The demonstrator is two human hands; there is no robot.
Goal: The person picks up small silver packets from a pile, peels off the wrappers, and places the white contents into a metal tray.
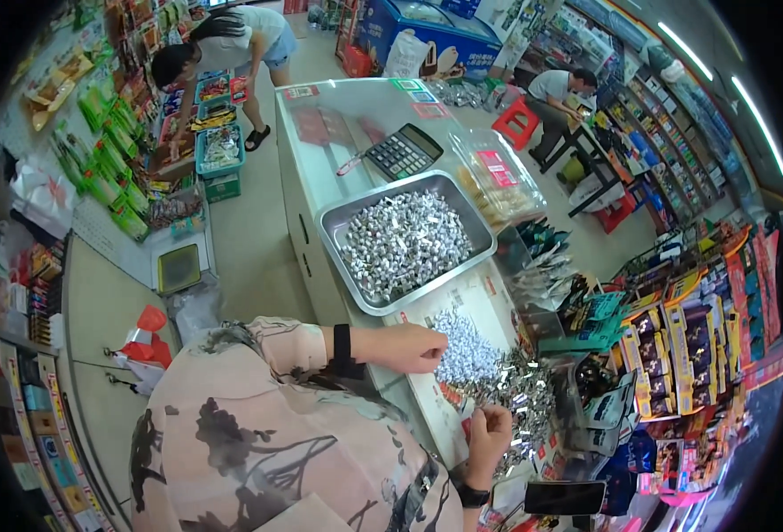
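small silver pieces near the edge of the bench

the loose pile of small silver wrapped pieces (489, 372) lies on the white bench (320, 168), close to its near edge and just beside the crowded racks of packets (675, 355). i judge that some pieces could slide off the edge or fall between the packets, because the pile is spread wide and thin and nothing holds it in. a quick sweep of a hand through the pile could also push pieces away. the metal tray (406, 239) behind is full of the same silver pieces, almost up to its rim, so a knock on the tray could spill them.

the left hand (409, 348) rests at the far side of the pile, with fingers curled in and the tips together, touching the first pieces. it looks nearly closed, maybe pinching one piece, but the piece is too small to be sure. a black band is around this wrist.

the right hand (489, 433) is at the near side of the pile, also with fingers bent in and mostly closed. it touches the pieces, and i cannot tell if it holds one. a dark phone (564, 497) lies near this hand.
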